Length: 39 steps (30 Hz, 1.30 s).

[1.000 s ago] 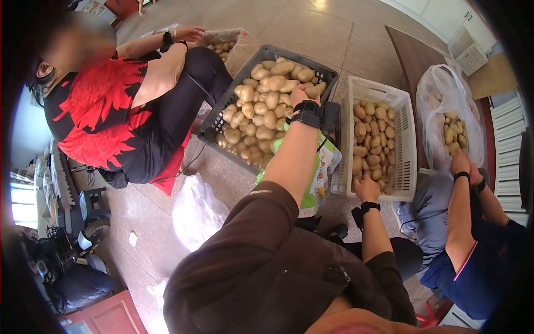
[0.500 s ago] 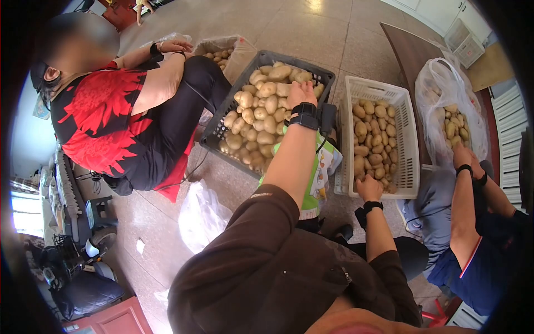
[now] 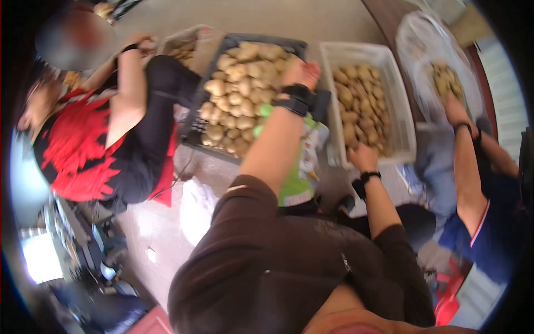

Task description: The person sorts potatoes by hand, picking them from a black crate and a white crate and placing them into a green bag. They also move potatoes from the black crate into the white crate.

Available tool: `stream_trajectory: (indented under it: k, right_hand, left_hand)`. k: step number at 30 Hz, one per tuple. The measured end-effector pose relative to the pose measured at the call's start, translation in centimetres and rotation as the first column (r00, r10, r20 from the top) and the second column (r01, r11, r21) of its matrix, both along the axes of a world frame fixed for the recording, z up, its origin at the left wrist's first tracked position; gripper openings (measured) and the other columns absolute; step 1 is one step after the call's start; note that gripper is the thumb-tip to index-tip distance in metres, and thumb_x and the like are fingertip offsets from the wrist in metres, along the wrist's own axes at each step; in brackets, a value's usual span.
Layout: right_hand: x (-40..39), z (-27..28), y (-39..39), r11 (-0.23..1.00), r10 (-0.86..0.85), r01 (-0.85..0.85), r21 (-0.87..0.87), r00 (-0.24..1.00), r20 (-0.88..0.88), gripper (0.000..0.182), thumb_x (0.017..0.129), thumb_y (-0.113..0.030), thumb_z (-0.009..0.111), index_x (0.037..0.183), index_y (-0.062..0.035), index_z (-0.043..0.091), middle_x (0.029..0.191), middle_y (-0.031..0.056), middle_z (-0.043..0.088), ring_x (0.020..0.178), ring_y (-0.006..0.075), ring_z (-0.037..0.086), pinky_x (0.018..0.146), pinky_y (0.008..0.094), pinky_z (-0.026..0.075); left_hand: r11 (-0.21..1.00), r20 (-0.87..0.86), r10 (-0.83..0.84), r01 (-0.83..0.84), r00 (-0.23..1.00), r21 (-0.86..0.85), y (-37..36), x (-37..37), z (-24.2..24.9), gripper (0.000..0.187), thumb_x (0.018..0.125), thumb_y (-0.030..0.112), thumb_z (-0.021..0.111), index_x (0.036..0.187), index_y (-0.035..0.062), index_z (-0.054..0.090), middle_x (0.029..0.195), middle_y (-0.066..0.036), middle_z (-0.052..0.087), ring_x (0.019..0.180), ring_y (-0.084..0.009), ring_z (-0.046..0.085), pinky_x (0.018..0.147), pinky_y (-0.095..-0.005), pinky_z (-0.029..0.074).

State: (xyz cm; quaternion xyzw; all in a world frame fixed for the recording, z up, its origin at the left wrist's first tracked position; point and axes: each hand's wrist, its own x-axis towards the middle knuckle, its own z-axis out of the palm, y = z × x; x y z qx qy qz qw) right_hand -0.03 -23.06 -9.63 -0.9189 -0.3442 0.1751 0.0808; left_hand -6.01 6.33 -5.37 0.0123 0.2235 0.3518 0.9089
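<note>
A black crate [image 3: 194, 119] full of potatoes [image 3: 236, 100] stands on the floor in front. My left hand [image 3: 302, 73] is over its right side, fingers curled; blur hides whether a potato is in it. To the right is a white crate [image 3: 403, 119] with more potatoes [image 3: 361, 103]. My right hand [image 3: 362, 156] rests at that crate's near edge, its fingers bent down against the potatoes, and what they hold, if anything, cannot be made out. Between the crates and my body lies a green patterned cloth [image 3: 297, 181].
A person in red and black [image 3: 89, 147] sits at the left beside a bag of potatoes [image 3: 183, 50]. At the right, a co-worker's hand [image 3: 456, 111] reaches into a clear plastic bag [image 3: 414, 55] of potatoes. A white plastic bag [image 3: 196, 209] lies on the floor.
The view has shifted, so the crates appear higher and further left. My left hand has moved toward the black crate's right rim. The person at the left leans and turns differently.
</note>
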Motion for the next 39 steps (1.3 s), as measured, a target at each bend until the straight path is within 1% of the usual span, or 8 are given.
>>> stream_trajectory:
  k: [6,12,13,16,19,23,26,39]
  right_hand:
    - [1.0,-2.0,-0.3,0.996,-0.004,0.000,-0.092,0.999,-0.040,0.034,0.071,-0.036,0.052,0.088,-0.0081,0.061,0.084,0.0160,0.063,0.082,0.0330,0.059,0.072,0.0424,0.046]
    - [4.9,-3.6,-0.3,0.986,0.106,-0.059,0.158,0.946,-0.305,0.031,0.071,-0.027,0.060,0.091,-0.0035,0.060,0.078,0.0124,0.064,0.068,0.0221,0.061,0.064,0.0334,0.048]
    - [6.9,-5.2,0.2,0.984,-0.048,0.137,0.115,0.820,-0.570,0.026,0.073,-0.020,0.061,0.093,-0.0022,0.059,0.078,0.0080,0.063,0.064,0.0169,0.059,0.058,0.0287,0.047]
    - [9.2,-0.5,2.3,0.923,-0.261,0.380,0.061,0.735,-0.625,0.025,0.077,-0.016,0.058,0.097,-0.0015,0.057,0.081,0.0068,0.061,0.063,0.0166,0.058,0.054,0.0278,0.046]
    - [13.0,-4.5,2.8,0.873,-0.255,0.436,0.217,0.789,-0.559,0.032,0.070,-0.021,0.060,0.093,0.0017,0.060,0.081,0.0179,0.062,0.074,0.0247,0.061,0.066,0.0322,0.047]
    - [15.4,-6.7,4.5,0.946,-0.251,0.318,0.069,0.847,-0.468,0.046,0.067,-0.025,0.063,0.105,-0.0006,0.055,0.102,0.0204,0.059,0.098,0.0322,0.055,0.083,0.0358,0.042]
    - [14.8,-6.9,6.1,0.977,-0.201,0.211,0.013,0.944,-0.261,0.046,0.066,-0.024,0.063,0.105,0.0011,0.055,0.107,0.0211,0.057,0.101,0.0321,0.054,0.084,0.0352,0.042]
    - [15.9,-14.5,7.0,0.958,-0.284,0.283,-0.051,0.904,-0.320,0.065,0.056,-0.030,0.072,0.105,0.0046,0.049,0.101,0.0212,0.057,0.089,0.0298,0.058,0.075,0.0362,0.048]
  left_hand:
    - [0.988,-0.277,-0.127,0.146,0.952,0.051,-1.8,-0.1,3.7,0.024,0.088,0.017,0.045,0.084,-0.0061,0.052,0.084,-0.016,0.056,0.077,-0.0259,0.052,0.073,-0.0379,0.045]
    - [0.984,-0.286,-0.165,0.177,0.944,0.015,-2.7,0.1,4.9,0.013,0.087,0.011,0.046,0.091,-0.0009,0.044,0.086,-0.010,0.050,0.080,-0.0214,0.053,0.071,-0.0358,0.043]
    - [0.984,-0.308,-0.165,0.178,0.937,0.016,-2.8,0.3,4.8,0.019,0.088,0.015,0.045,0.085,-0.0035,0.050,0.086,-0.012,0.054,0.081,-0.0227,0.053,0.073,-0.0350,0.044]
    - [0.981,-0.307,-0.182,0.195,0.934,0.010,-3.4,0.4,5.6,0.018,0.088,0.015,0.045,0.085,-0.0030,0.049,0.085,-0.011,0.053,0.081,-0.0219,0.053,0.072,-0.0344,0.044]
    - [0.977,-0.308,-0.191,0.211,0.932,0.031,-3.8,0.4,5.8,0.017,0.088,0.014,0.046,0.085,-0.0022,0.049,0.085,-0.010,0.053,0.081,-0.0213,0.053,0.072,-0.0336,0.044]
    - [0.967,-0.260,-0.235,0.252,0.936,0.032,-3.8,0.4,5.5,0.016,0.088,0.014,0.048,0.089,-0.0012,0.050,0.086,-0.009,0.054,0.082,-0.0207,0.053,0.071,-0.0328,0.045]
    - [0.967,-0.261,-0.240,0.255,0.935,0.022,-4.1,0.4,5.5,0.016,0.088,0.015,0.048,0.089,-0.0009,0.050,0.085,-0.008,0.055,0.082,-0.0200,0.054,0.071,-0.0325,0.045]
    - [0.950,-0.278,-0.282,0.308,0.918,0.053,-4.6,0.3,6.8,0.018,0.087,0.018,0.050,0.093,0.0013,0.051,0.088,-0.005,0.055,0.081,-0.0171,0.054,0.069,-0.0304,0.046]
